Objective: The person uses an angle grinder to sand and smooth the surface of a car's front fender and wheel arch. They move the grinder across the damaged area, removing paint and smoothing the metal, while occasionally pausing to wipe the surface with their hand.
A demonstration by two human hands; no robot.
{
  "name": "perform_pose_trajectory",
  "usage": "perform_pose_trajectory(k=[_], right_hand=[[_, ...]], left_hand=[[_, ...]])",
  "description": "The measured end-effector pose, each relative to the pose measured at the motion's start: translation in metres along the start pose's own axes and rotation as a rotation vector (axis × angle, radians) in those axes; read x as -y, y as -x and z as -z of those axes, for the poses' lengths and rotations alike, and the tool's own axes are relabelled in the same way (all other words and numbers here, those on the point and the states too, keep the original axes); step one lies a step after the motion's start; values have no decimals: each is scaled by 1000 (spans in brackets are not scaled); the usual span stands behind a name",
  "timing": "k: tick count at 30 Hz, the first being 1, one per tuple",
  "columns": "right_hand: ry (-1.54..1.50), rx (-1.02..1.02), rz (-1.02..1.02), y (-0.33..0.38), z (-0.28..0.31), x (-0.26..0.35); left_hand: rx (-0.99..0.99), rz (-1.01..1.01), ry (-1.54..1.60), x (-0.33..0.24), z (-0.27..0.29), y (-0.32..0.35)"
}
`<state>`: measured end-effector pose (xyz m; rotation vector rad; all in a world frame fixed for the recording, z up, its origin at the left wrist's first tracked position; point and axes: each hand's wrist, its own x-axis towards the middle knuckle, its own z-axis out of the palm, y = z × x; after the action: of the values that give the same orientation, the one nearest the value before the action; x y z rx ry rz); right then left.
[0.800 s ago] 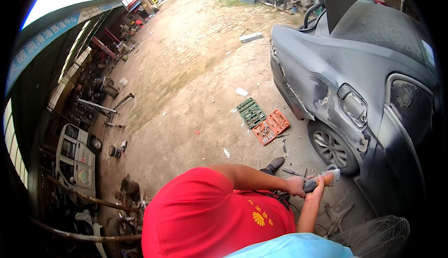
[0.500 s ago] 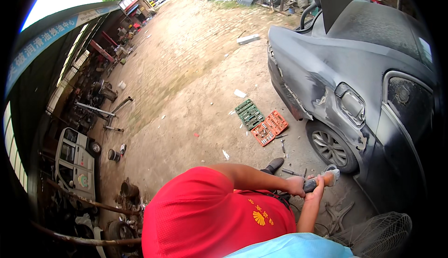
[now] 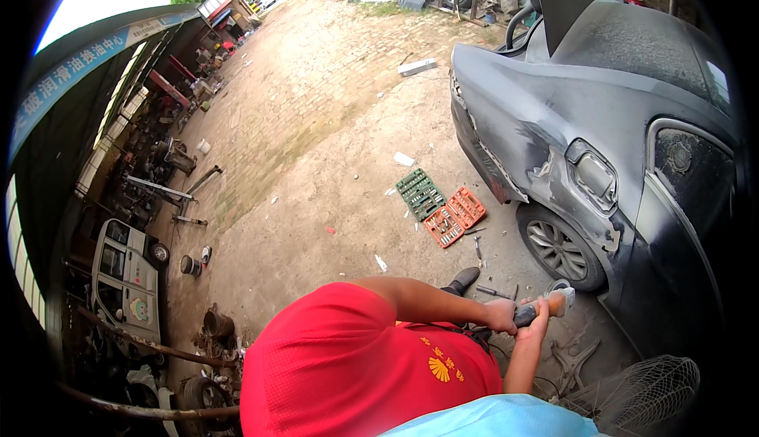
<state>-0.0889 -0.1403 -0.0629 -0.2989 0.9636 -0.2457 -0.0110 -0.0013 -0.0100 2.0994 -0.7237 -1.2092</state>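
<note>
Both my hands are closed around one hand-held power tool that looks like an angle grinder [image 3: 558,304], with a dark body, an orange-brown front and a pale rounded head. My left hand [image 3: 500,315] wraps the dark rear end. Further forward, my right hand [image 3: 535,320] supports the body, fingers curled about it. The tool's head points toward the rear wheel [image 3: 558,252] of a grey car [image 3: 514,89], apart from it. Around the fuel-filler opening [image 3: 593,175], the car's rear panel is scraped and patchy. The tool's underside is hidden by my hands.
An open socket set lies on the ground, with a green half [image 3: 421,194] and an orange half [image 3: 454,217]. Loose tools [image 3: 492,291] lie by my shoe [image 3: 465,279]. A wire-mesh object [image 3: 644,393] stands lower right. A silver van [image 3: 126,279] is at left.
The view has shifted very slightly. My hands keep the same hold on the tool, and nothing else has visibly moved.
</note>
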Motion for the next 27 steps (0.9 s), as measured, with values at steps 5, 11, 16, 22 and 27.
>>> perform_pose_trajectory(k=[5, 11, 16, 22, 27], right_hand=[[5, -1, -14, 1, 3, -10], [-74, 12, 22, -36, 19, -21], [-177, 198, 105, -71, -62, 2], [-119, -69, 88, -5, -22, 8], [-184, -5, 41, 8, -2, -24]], left_hand=[[-9, -7, 39, 14, -5, 3], [178, 66, -47, -21, 37, 12], [5, -22, -36, -16, 81, -41], [109, 9, -9, -26, 18, -12], [136, 111, -14, -5, 13, 19]])
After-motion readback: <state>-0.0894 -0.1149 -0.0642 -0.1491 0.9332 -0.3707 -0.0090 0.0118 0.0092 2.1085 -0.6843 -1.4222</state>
